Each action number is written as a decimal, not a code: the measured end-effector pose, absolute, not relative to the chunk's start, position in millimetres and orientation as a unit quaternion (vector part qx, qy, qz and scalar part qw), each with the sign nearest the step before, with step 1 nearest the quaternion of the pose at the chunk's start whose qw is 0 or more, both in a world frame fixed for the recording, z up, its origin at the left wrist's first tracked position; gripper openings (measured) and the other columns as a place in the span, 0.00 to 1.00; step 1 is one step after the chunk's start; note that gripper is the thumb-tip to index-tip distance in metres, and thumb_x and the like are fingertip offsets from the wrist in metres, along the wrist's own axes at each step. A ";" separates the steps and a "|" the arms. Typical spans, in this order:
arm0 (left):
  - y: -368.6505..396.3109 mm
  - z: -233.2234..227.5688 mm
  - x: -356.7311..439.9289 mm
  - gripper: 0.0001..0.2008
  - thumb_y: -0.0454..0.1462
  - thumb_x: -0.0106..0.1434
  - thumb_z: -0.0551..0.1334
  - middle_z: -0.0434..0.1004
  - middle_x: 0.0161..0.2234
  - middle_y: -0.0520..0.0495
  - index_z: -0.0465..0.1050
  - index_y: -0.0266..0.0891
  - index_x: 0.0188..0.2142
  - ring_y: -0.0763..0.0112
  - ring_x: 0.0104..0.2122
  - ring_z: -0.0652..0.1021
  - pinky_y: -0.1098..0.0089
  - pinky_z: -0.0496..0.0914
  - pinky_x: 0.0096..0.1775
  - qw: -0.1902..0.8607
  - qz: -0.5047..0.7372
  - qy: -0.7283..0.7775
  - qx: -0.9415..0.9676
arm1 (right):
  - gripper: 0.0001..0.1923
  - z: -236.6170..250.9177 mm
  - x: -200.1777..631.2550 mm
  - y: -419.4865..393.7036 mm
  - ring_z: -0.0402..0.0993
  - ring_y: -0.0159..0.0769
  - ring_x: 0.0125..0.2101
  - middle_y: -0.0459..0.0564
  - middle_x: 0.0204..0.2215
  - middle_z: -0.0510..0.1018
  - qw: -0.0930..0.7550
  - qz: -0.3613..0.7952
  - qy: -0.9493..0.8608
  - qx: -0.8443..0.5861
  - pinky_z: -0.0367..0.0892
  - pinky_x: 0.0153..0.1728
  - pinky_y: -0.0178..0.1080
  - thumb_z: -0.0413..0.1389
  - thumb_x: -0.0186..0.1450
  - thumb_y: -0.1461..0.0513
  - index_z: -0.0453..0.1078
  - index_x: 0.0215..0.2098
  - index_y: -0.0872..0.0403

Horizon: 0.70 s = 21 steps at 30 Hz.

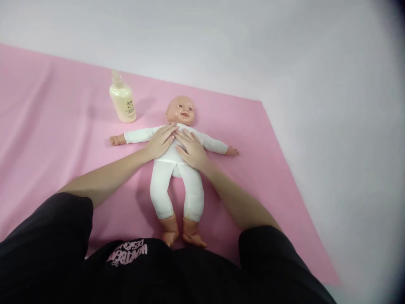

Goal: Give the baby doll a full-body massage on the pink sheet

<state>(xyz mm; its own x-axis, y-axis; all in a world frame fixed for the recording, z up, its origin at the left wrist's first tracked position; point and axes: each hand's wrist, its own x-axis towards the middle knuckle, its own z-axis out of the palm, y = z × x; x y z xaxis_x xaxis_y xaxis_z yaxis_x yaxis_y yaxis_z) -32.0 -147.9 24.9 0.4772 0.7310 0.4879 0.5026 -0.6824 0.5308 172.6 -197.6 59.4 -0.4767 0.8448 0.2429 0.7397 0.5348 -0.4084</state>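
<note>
A baby doll [172, 156] with a white cloth body lies on its back, its head away from me and its feet close to my shirt. Its arms stretch out to both sides. My left hand [161, 140] rests flat on the left of the doll's chest, fingers pointing up and inward. On the other side of the chest lies my right hand [192, 148], palm down with its fingers extended. The fingertips of the two hands come close together near the doll's neck. Neither hand grips anything.
Beyond the doll's arm at the left, a pale yellow pump bottle [123, 101] stands upright. Everything sits on a pink cloth [247, 126], creased at the left, whose edges show at the back and right. A pale white surface [332, 126] lies past it.
</note>
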 end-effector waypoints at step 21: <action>-143.7 49.7 -47.7 0.27 0.42 0.78 0.44 0.83 0.54 0.31 0.78 0.30 0.56 0.43 0.53 0.81 0.48 0.68 0.57 -0.028 0.152 0.563 0.812 | 0.29 40.9 232.5 -149.8 0.69 0.56 0.67 0.64 0.67 0.74 0.165 0.042 -0.705 -0.688 0.50 0.72 0.65 0.40 0.78 0.56 0.70 0.67 0.60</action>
<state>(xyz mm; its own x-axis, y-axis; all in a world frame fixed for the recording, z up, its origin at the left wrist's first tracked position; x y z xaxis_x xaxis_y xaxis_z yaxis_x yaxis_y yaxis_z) -47.7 -143.7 49.7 0.3194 0.9061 0.2775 0.9229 -0.3638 0.1257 232.5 -149.8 40.9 0.0023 0.9846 0.1747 0.9568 0.0486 -0.2866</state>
